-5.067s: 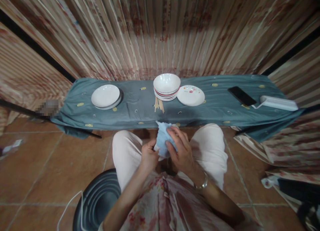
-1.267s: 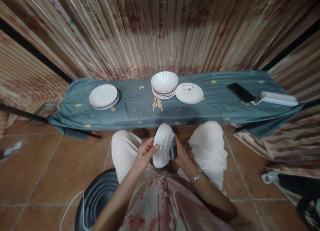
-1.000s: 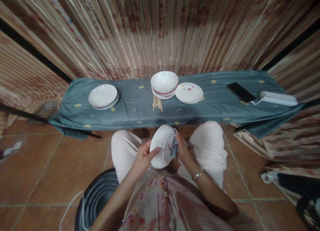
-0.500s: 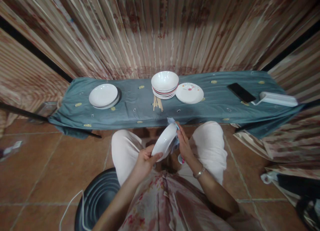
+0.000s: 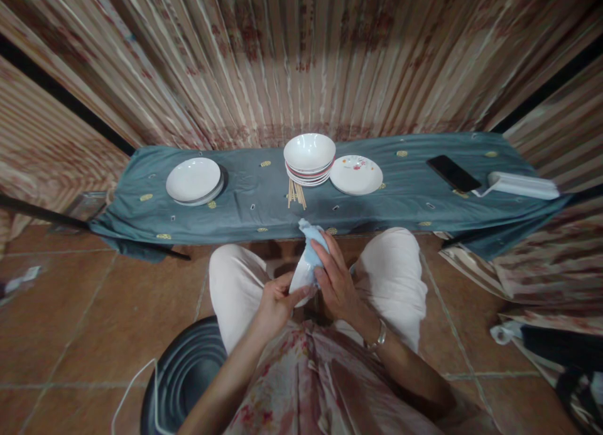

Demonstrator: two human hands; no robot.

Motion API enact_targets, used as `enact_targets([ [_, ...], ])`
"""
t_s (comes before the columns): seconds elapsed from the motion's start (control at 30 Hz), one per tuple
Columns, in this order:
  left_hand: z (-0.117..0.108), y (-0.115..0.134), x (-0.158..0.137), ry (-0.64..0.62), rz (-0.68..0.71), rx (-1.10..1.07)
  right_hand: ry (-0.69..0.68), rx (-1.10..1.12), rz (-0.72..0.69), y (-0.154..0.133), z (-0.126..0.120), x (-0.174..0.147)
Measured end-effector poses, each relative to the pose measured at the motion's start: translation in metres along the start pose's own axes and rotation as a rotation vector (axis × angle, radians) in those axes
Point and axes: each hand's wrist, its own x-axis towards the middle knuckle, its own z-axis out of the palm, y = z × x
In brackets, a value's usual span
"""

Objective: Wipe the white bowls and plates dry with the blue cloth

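Note:
My left hand (image 5: 279,300) grips the lower left edge of a white plate (image 5: 299,280), thumb on its upper face. The plate is tilted above my lap. A light blue cloth (image 5: 314,243) covers much of the plate's upper part, and my right hand (image 5: 335,278) holds it pressed against the plate. Part of the plate is hidden beneath the cloth and fingers. Beyond my hands, a stack of bowls and plates (image 5: 309,153) stands on the covered table, with several wooden chopsticks (image 5: 296,194) lying in front of it.
A flowered plate (image 5: 357,176) lies right of the stack, and stacked white plates (image 5: 193,180) sit at left. A phone (image 5: 453,173) and a white object (image 5: 522,185) lie at the right of the blue-green tablecloth (image 5: 249,199). A black basin (image 5: 188,372) stands on the floor at left.
My right hand and the blue cloth have moved from the plate's far right edge and outer side onto its upper face. My left hand keeps its grip on the plate.

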Motion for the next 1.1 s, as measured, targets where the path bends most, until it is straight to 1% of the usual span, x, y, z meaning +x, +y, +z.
enact_targets([
  [0.1,0.001,-0.001,0.001,0.004,0.008,-0.020,-0.018,-0.049,-0.079,-0.002,0.000,-0.001],
  [0.17,0.001,-0.002,0.001,0.003,0.010,-0.018,-0.014,-0.041,-0.080,0.000,-0.001,0.001],
  [0.37,0.000,-0.002,-0.002,0.017,-0.028,0.038,0.039,0.088,0.096,0.013,-0.001,0.012],
  [0.47,0.001,-0.001,-0.002,0.026,-0.049,0.027,0.051,0.112,0.129,0.015,0.000,0.013],
  [0.57,0.002,-0.001,-0.001,0.026,-0.035,0.021,0.042,0.061,0.090,0.010,0.000,0.010],
  [0.73,0.003,0.000,0.002,0.019,0.006,0.023,-0.009,-0.047,-0.063,-0.004,-0.001,0.002],
  [0.83,0.004,0.001,0.002,0.021,0.003,0.018,-0.017,-0.057,-0.096,-0.003,-0.001,0.003],
  [0.9,0.003,0.002,0.001,0.025,0.001,0.015,-0.005,-0.028,-0.067,0.001,-0.001,0.006],
  [1.03,0.002,0.001,-0.001,0.023,-0.015,0.032,0.032,0.068,0.074,0.013,0.000,0.014],
  [1.1,0.002,0.001,-0.001,0.029,-0.021,0.043,0.048,0.091,0.112,0.016,0.001,0.015],
])
